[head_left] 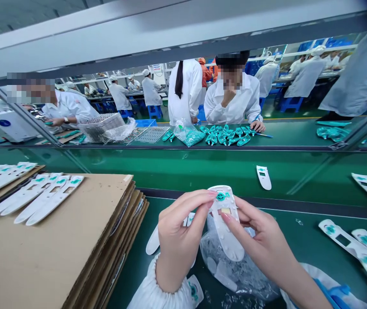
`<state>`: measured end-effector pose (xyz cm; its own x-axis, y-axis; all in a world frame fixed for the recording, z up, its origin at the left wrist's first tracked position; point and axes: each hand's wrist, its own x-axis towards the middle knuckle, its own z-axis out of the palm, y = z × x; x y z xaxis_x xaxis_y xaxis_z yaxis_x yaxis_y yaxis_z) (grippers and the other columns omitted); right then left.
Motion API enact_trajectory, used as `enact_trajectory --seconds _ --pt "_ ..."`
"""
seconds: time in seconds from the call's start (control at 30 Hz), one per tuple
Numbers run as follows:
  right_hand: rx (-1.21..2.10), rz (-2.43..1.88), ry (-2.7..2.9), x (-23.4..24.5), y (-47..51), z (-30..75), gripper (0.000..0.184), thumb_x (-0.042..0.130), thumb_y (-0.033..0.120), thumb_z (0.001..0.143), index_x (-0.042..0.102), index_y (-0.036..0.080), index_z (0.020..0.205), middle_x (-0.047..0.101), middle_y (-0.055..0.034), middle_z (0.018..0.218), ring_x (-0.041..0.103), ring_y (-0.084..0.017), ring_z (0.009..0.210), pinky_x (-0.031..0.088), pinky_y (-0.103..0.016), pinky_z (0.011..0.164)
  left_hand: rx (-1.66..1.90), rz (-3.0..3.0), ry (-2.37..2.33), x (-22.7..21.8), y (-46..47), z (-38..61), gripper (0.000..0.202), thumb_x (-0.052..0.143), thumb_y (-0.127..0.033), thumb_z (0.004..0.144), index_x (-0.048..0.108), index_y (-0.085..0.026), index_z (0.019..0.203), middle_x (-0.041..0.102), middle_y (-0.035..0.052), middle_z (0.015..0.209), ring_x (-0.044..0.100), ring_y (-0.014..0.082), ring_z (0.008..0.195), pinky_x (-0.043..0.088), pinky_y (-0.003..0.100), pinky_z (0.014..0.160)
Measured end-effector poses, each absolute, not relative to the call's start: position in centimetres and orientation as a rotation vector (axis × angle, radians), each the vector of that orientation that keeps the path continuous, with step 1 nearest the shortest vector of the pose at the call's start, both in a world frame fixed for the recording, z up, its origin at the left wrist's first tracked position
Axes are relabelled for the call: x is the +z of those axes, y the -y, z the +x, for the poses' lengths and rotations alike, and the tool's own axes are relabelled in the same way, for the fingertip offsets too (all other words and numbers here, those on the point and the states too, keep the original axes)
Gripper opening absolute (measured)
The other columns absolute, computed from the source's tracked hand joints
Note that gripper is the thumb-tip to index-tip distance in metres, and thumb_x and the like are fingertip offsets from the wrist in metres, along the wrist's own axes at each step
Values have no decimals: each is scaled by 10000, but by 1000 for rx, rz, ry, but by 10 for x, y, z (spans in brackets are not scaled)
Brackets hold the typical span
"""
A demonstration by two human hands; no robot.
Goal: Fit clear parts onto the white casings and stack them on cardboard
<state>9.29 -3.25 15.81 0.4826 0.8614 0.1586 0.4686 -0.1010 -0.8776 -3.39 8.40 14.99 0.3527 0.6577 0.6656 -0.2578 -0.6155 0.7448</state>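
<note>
A white plastic casing [227,240] with a rectangular window and a green round insert [221,196] near its top is held up in front of me, inner side facing me. My right hand [257,227] grips its right edge, thumb lying on the face beside the window. My left hand [181,231] pinches at the upper left edge, fingertips touching close to the green insert. Whether a small part sits between those fingertips is hidden. Below the casing lies a clear plastic bag [235,274] of small transparent pieces. More casings, partly covered by my left hand and sleeve, lie behind it.
Stacked cardboard sheets [83,210] on the left bear a row of white casings [51,193]. Other casings [344,236] lie at right, and one casing [263,177] sits farther ahead. Across the bench, a co-worker [235,98] sits behind green parts [225,135]. A metal beam [170,30] crosses overhead.
</note>
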Motion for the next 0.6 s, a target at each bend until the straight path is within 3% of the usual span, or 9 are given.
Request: enact_trajectory --seconds 0.2,0.4,0.6 --pt "456 -1764 1178 158 34 91 514 557 482 1004 637 191 1420 587 -12 654 463 -146 560 423 -230 457 1532 1969 -344 150 -82 -32 301 671 35 883 708 -207 1059 762 18 1098 718 162 1030 584 307 938" --pt "533 -1749 1235 158 37 86 465 529 410 1032 577 256 1469 321 35 644 276 -121 572 166 -230 402 1508 1986 -435 149 -81 -27 245 675 1 885 725 -194 1024 736 52 1094 709 173 1010 587 289 902" --pt "508 -1730 1271 158 37 87 462 504 370 1043 553 257 1489 326 33 672 275 -118 590 192 -223 418 1480 2020 -411 148 -80 -25 216 659 10 890 728 -145 1022 733 84 1072 712 152 990 587 242 909"
